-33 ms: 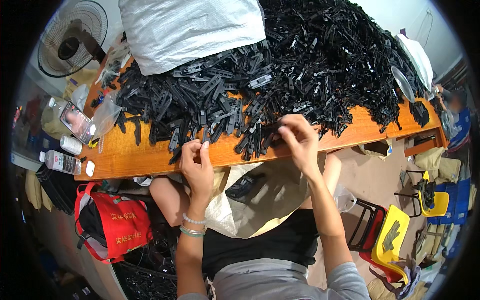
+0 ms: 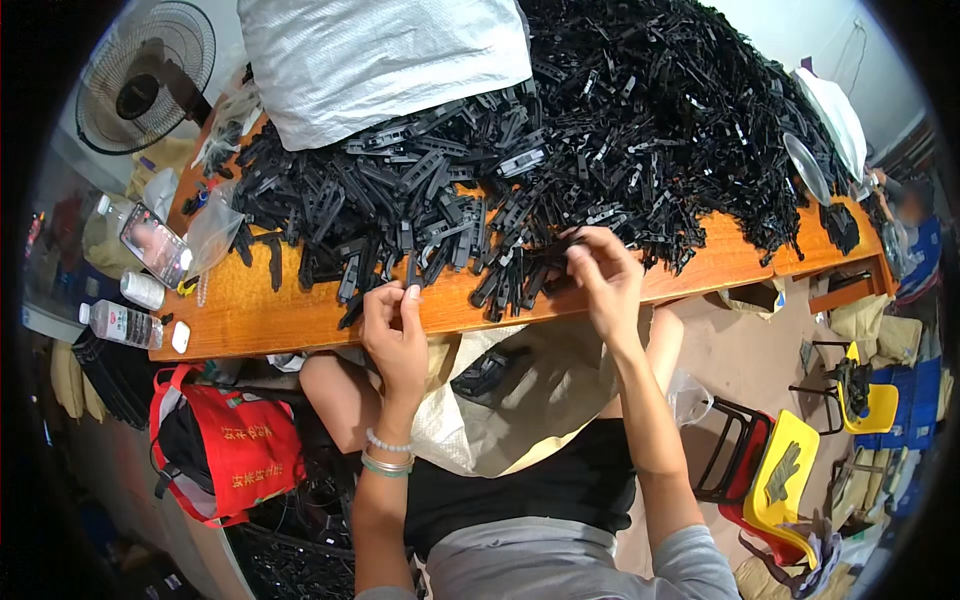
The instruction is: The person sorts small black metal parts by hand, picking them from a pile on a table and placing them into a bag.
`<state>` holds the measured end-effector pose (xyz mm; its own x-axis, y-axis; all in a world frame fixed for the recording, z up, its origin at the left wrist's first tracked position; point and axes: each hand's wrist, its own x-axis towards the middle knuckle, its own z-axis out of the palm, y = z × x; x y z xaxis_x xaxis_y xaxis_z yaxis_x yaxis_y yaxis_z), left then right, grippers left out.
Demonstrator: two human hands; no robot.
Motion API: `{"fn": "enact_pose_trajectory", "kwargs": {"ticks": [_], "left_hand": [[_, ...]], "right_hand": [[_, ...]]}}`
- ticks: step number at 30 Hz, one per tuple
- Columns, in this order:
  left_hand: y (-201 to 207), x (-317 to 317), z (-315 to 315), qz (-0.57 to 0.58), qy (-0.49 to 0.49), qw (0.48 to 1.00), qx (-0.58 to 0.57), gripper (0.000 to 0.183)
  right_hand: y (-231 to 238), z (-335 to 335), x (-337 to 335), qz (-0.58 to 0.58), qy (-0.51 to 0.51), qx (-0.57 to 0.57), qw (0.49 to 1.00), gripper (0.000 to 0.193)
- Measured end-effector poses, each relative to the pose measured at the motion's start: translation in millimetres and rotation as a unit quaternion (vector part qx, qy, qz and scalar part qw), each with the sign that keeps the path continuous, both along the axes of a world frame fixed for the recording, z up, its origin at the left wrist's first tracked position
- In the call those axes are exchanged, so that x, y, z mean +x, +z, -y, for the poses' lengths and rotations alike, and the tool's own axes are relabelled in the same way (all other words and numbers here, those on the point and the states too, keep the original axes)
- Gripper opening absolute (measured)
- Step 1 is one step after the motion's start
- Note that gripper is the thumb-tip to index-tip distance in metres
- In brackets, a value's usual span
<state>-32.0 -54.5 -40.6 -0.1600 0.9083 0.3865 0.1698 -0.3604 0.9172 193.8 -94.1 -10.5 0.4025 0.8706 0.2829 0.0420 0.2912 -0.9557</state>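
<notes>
Black parts point(image 2: 518, 282) lie just beside the right fingers point(image 2: 602, 244), perhaps touching.

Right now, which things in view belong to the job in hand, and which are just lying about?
In the job, it seems:
black parts heaped on the table
left hand and right hand, at the heap's near edge
open sack by the lap, dark pieces inside

Lying about:
phone
plastic bottle
red bag
glove on a yellow chair
</notes>
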Motion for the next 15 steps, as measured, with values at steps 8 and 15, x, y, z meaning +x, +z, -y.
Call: {"fn": "enact_pose_trajectory", "kwargs": {"ticks": [8,15], "left_hand": [[17.4,15.2,17.6,0.155,-0.151,0.966,-0.139,0.008],[43.4,2.0,22.2,0.26,-0.311,0.86,-0.31,0.021]], "right_hand": [[9.5,-27.6,-4.1,-0.353,0.025,0.008,0.935,0.031],[31.0,17.0,-25.6,-0.124,0.301,-0.103,0.94,0.017]]}}
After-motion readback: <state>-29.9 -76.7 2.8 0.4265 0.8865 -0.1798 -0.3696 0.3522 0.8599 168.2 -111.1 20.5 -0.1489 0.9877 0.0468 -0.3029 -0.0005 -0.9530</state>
